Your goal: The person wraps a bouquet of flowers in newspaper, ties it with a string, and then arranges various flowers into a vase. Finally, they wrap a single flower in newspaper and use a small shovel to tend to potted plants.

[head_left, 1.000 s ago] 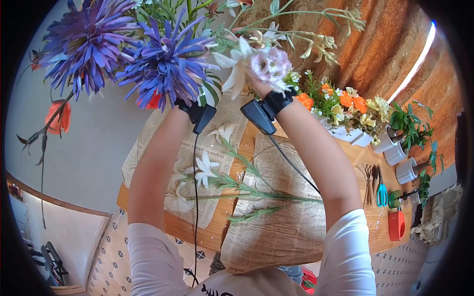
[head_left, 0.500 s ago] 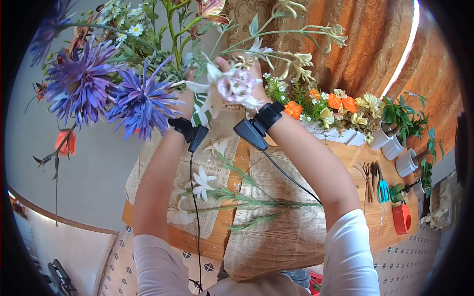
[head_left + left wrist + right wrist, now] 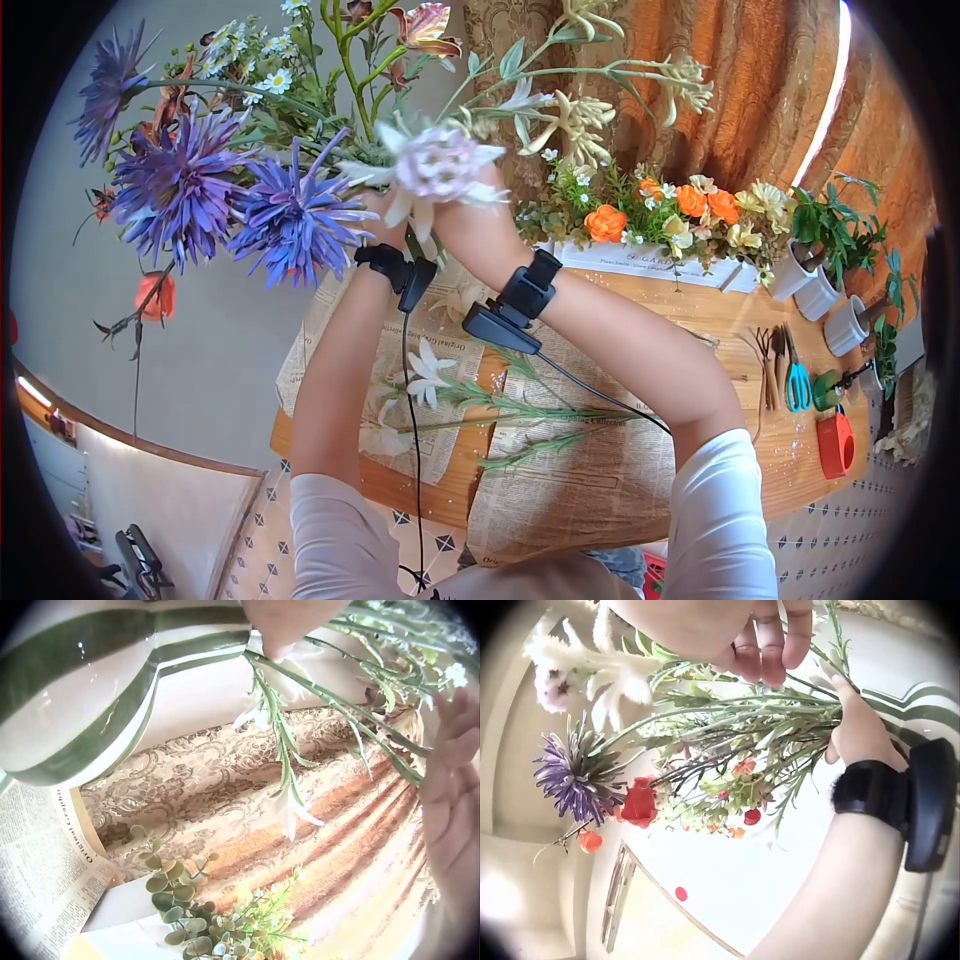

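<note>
Stems (image 3: 802, 711), mid-frame in the right wrist view, are seemingly being arranged in the vase (image 3: 90, 690), gripped at its mouth by the left hand (image 3: 866, 729). The right hand (image 3: 720, 631) is held loosely bent, apparently empty; gentle spreading seems called for.

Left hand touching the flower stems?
Touching. The right wrist view shows the left hand gripping the bundled stems, with no gap where they meet.
</note>
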